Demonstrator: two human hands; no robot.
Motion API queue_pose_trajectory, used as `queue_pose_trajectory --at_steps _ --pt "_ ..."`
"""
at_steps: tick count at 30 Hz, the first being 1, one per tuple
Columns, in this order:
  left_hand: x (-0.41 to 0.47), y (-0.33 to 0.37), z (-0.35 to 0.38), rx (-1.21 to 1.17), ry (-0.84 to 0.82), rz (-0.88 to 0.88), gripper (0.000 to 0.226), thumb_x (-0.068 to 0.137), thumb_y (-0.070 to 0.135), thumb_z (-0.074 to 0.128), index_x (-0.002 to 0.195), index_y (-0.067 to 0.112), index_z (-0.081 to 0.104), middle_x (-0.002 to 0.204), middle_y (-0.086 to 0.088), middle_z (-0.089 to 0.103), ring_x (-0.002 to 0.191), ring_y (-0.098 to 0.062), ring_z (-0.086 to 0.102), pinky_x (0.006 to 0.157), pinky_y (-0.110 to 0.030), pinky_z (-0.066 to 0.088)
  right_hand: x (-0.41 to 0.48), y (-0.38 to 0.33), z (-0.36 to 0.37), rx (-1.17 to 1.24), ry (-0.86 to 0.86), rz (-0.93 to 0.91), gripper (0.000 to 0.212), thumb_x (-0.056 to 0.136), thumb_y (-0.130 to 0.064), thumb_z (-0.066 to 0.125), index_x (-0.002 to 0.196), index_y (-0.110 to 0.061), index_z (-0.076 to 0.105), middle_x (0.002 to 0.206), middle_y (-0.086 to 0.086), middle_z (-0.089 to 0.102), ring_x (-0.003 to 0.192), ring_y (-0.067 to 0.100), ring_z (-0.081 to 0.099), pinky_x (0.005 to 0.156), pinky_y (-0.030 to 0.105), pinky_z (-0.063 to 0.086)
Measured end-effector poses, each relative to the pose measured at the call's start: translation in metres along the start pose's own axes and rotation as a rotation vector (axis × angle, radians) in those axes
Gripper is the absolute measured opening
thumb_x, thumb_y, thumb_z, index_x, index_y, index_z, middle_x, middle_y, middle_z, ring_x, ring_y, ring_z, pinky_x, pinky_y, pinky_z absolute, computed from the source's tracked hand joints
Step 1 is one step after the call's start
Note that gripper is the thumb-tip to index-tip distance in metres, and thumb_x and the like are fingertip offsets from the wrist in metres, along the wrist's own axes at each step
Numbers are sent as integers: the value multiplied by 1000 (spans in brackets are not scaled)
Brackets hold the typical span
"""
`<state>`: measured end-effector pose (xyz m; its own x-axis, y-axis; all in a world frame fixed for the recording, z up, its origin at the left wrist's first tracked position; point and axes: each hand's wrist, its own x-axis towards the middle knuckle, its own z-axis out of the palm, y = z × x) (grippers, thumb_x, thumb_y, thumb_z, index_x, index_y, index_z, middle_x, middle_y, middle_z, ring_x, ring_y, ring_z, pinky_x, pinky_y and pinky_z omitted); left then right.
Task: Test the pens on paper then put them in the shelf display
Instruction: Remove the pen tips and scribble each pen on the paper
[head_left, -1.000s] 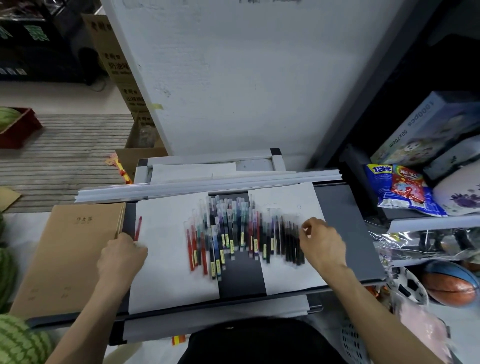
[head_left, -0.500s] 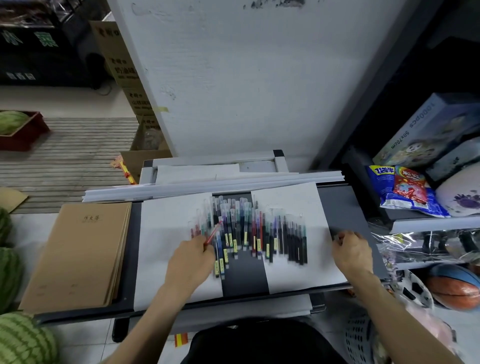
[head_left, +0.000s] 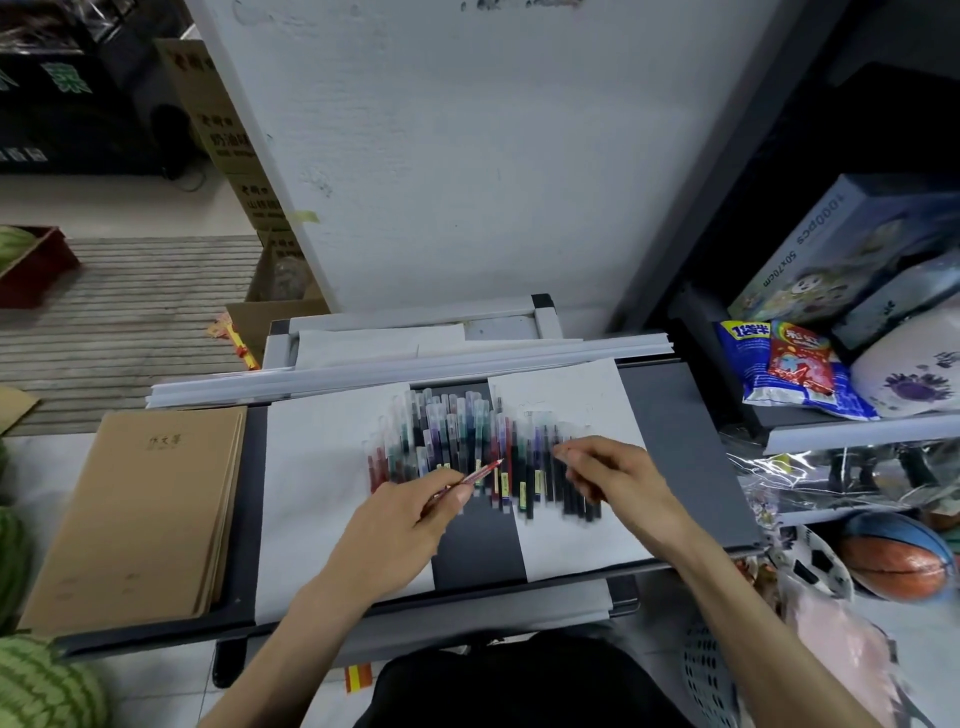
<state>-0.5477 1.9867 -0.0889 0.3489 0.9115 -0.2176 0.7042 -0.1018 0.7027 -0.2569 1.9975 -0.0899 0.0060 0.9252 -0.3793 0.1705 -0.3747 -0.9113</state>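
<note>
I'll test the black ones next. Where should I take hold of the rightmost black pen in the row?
Probably pinch the rightmost black plastic pen at its near end, coming from the right: it lies flat, tight against its left neighbour, while its right side faces bare white paper sheet.

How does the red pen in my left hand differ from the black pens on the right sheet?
The red pen is held up by the left hand, slanting; the black pens lie side by side on the right sheet. The red pen is alone; the black pens form a row. Both are slim pens.
</note>
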Motion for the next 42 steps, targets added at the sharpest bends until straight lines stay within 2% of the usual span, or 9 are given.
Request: queue_pose_trajectory --at_steps 3,9,12,15,18,20,24,29,42 --pt "-3 2 -8 44 -9 69 27 109 56 40 108 42 63 74 22 64 56 0 63 53 -16 39 -13 -18 8 38 -155 -64 16 102 -19 65 104 -19 81 66 3 50 63 16 44 56 22 37" --pt "-7 3 -10 112 1 144 27 108 59 37 109 45 60 84 19 62 71 -3 62 54 -16 33 -22 -39 21 -28 -126 -146 8 93 -16 78 94 -22 83 63 -10 66 57 4 52 56 16 42" --pt "-8 1 -7 97 -1 152 28 107 63 36 110 48 59 83 16 63 72 -8 60 56 -23 41 -22 -40 27 -99 -139 -152 8 92 -13 79 94 -18 83 62 4 66 56 10 48 57 24 41" --pt "-11 1 -5 74 -12 146 28 107 65 34 107 49 58 83 11 65 74 -11 61 63 -34 51 -24 -40 35 -116 -210 -167 8 92 -6 77 97 -10 82 64 -2 70 58 5 56 60 18 43" --pt "-11 1 -4 87 -30 152 20 109 61 37 95 56 50 79 11 62 73 -12 59 63 -33 50 -23 -37 43 -144 -205 -160 9 92 -7 77 96 -12 82 82 22 72 72 33 60 69 42 48" --pt "-11 2 -3 91 -28 149 20 110 56 39 94 53 50 76 11 60 71 -12 58 62 -31 48 -22 -34 47 -148 -188 -150 9 91 -5 77 95 -12 83 84 23 73 74 35 60 73 48 52" --pt "-8 7 0 89 -32 174 34 111 48 40 88 30 56 68 5 55 62 -16 53 60 -38 44 -18 -30 54 -143 -177 -145 15 91 1 74 90 -11 82 76 2 76 71 13 65 70 27 51" --pt "-1 16 -1 62 -4 177 40 111 43 44 78 20 47 63 -1 45 60 -22 45 60 -41 38 -11 -29 48 -57 -170 -87 18 92 2 72 89 -12 82 66 -2 71 57 4 57 56 15 43" --pt "13 26 -4 209 76 171 33 107 48 29 90 29 50 72 5 53 65 -22 51 64 -43 47 13 -38 57 83 -105 122 21 92 9 65 78 -1 77 56 7 50 50 15 36 48 21 31"
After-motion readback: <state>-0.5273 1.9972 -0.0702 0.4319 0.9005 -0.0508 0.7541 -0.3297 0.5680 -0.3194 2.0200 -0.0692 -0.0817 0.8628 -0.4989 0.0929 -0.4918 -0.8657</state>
